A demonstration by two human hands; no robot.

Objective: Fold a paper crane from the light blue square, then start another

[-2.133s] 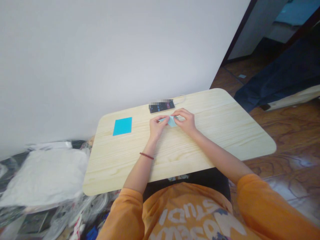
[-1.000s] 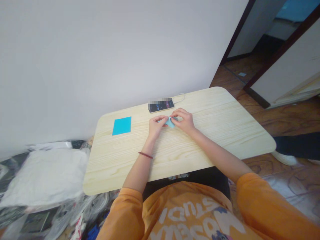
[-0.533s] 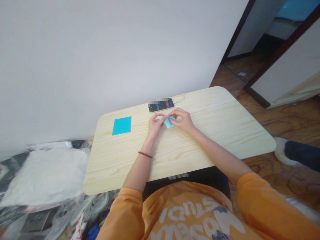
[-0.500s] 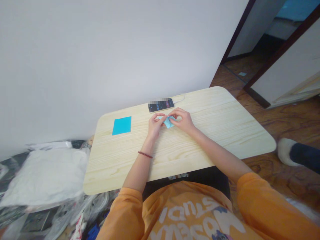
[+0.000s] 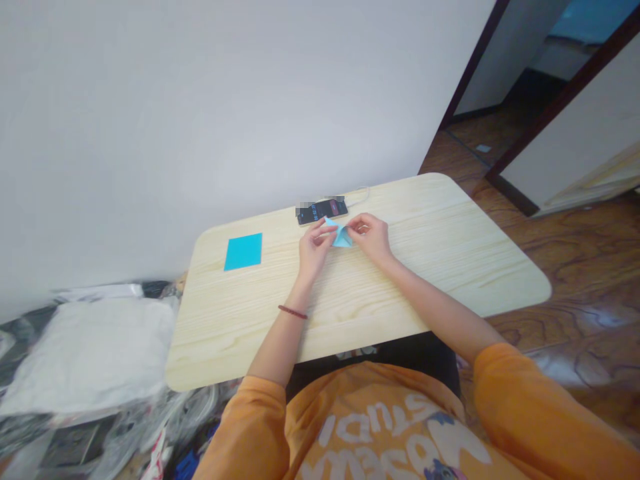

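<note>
A small folded piece of light blue paper (image 5: 343, 237) is pinched between both hands over the far middle of the wooden table (image 5: 425, 267). My left hand (image 5: 313, 248) grips its left edge with thumb and fingers closed. My right hand (image 5: 371, 237) grips its right edge the same way. A flat blue square of paper (image 5: 243, 251) lies on the table to the left, apart from the hands.
A black phone (image 5: 323, 210) with a white cable (image 5: 361, 195) lies just beyond the hands, near the white wall. White plastic bags (image 5: 85, 353) are piled on the floor to the left. Wooden floor and a doorway are on the right.
The folded paper has been lifted and turned between my fingers, now showing a wider face. A person's foot on the floor at the right has gone out of view.
</note>
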